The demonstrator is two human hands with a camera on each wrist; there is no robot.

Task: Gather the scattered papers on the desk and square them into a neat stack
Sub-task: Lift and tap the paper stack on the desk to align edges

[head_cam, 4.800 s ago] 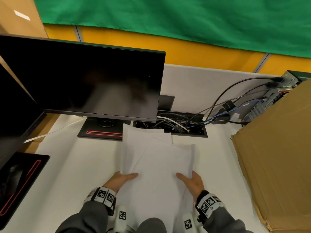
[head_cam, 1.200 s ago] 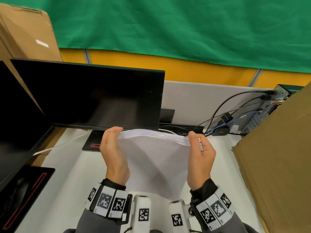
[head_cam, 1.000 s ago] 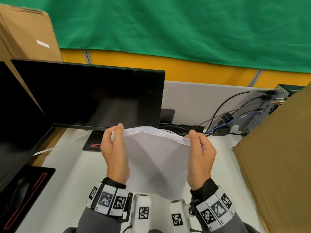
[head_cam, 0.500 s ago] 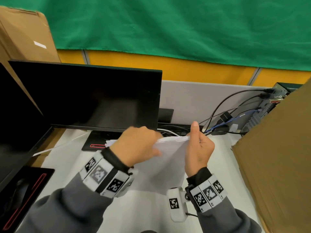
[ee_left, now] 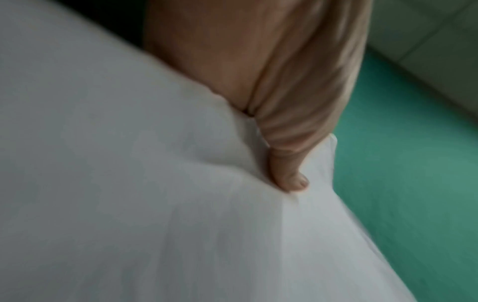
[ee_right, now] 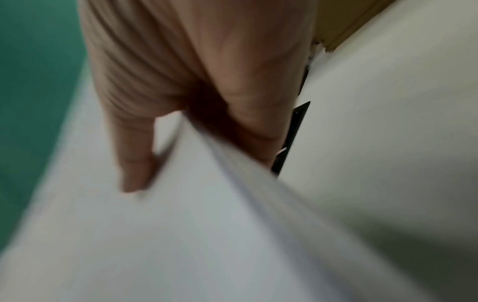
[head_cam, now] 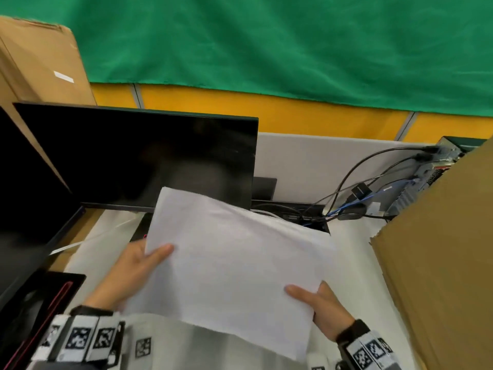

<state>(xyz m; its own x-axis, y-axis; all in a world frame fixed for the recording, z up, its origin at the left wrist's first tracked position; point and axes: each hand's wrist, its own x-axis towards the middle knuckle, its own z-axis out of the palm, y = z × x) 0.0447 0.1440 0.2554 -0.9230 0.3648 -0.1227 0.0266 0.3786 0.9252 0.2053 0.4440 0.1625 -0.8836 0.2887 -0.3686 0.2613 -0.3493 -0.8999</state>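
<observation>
A stack of white papers (head_cam: pixel 234 265) hangs tilted above the white desk (head_cam: pixel 354 252), its far corner raised in front of the monitor. My left hand (head_cam: pixel 138 265) pinches its left edge, thumb on top and fingers hidden underneath. My right hand (head_cam: pixel 317 303) pinches the near right corner the same way. In the left wrist view the thumb (ee_left: pixel 287 163) presses a dent into the paper stack (ee_left: pixel 155 194). The right wrist view shows several sheet edges of the paper stack (ee_right: pixel 207 224) fanned slightly between thumb and fingers.
A black monitor (head_cam: pixel 138 156) stands at the back left, a second dark screen (head_cam: pixel 29 196) further left. Cables (head_cam: pixel 346 198) run to a computer at the back right. A large cardboard sheet (head_cam: pixel 440 257) borders the right side. A cardboard box (head_cam: pixel 40 62) stands behind the monitor.
The papers stood upright on edge between both hands; the left hand then reached across the top, and now the stack is turned and held flat and tilted, a hand at each side.
</observation>
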